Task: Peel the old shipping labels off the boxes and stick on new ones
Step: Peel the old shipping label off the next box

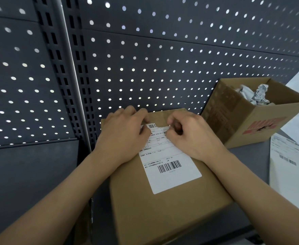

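You are at the peeling step. The closed brown cardboard box (pixel 163 213) sits on the dark grey bench (pixel 30 174) under both your hands. Its white printed shipping label (pixel 170 167) is torn ragged along the far edge, between your fingertips, while most of it lies stuck flat toward your wrists. Your right hand (pixel 189 135) is curled tight, pinching that torn edge. Your left hand (pixel 125 128) lies bent-fingered over the label's far left corner; I cannot tell whether it pinches or only presses. Next, I judge, take a wider bite and pull low and slow toward yourself, or the paper will tear further. Beyond your right hand, an open brown cardboard carton (pixel 247 121) holds crumpled white scraps (pixel 256 94).
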Demonstrator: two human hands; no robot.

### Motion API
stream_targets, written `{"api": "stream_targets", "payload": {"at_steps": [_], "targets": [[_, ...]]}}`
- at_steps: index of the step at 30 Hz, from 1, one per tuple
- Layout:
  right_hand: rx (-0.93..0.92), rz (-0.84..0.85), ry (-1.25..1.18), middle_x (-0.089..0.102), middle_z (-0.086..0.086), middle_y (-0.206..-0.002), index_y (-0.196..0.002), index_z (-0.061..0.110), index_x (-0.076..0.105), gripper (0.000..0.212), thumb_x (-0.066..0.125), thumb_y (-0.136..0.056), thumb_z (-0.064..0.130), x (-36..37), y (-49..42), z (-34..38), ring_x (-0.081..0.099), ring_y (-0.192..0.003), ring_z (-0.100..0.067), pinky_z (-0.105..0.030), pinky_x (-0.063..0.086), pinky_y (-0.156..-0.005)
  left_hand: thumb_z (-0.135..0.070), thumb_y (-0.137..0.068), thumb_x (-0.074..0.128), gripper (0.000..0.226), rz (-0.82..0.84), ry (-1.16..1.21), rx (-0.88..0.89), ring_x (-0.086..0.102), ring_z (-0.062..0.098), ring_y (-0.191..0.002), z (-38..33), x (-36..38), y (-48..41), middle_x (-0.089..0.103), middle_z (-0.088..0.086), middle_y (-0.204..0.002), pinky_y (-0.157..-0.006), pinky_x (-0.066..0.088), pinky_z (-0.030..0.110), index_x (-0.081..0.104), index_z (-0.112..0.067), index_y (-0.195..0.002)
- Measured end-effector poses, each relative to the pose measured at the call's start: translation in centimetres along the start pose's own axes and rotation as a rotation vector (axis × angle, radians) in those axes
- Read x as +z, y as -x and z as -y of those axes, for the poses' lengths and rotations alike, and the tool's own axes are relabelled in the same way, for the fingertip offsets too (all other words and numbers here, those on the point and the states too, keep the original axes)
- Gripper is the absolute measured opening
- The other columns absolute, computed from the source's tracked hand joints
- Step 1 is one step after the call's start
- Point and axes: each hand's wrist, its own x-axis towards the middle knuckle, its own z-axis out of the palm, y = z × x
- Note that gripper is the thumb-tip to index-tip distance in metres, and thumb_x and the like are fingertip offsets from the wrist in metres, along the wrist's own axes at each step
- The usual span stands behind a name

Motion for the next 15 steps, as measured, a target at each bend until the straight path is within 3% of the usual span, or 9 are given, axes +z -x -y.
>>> {"api": "stream_targets", "payload": {"at_steps": [6,11,15], "targets": [[0.013,-0.018,0.006,0.050,0.011,-0.068,-0.082,0.016,0.062,0.003,0.063,-0.081,0.013,0.03,0.06,-0.08,0.049,-0.067,-0.002,-0.024,0.039,-0.062,-0.032,-0.088,0.049,0.022,0.000,-0.005,0.003,0.055,0.022,-0.089,0.08,-0.01,0.09,0.057,-0.003,-0.093,-0.083,0.043,0.038,0.062,-0.025,-0.105],[0.029,-0.026,-0.004,0.053,0.008,-0.067,-0.095,0.015,0.064,0.011,0.061,-0.085,0.012,0.02,0.15,-0.26,0.050,-0.065,-0.005,-0.024,0.040,-0.061,-0.038,-0.083,0.040,0.033,0.006,0.000,0.001,0.055,0.022,-0.088,-0.05,-0.20,0.06,0.057,-0.003,-0.092,-0.084,0.045,0.040,0.062,-0.025,-0.103],[0.022,-0.031,-0.010,0.055,0.006,-0.070,-0.081,0.018,0.063,0.008,0.062,-0.084,0.011,-0.07,0.17,-0.30,0.049,-0.065,-0.006,-0.024,0.042,-0.061,-0.039,-0.082,0.037,0.036,0.011,-0.009,-0.010,0.055,0.022,-0.091,-0.20,-0.27,0.12,0.057,-0.003,-0.093,-0.085,0.045,0.040,0.062,-0.026,-0.105]]}}
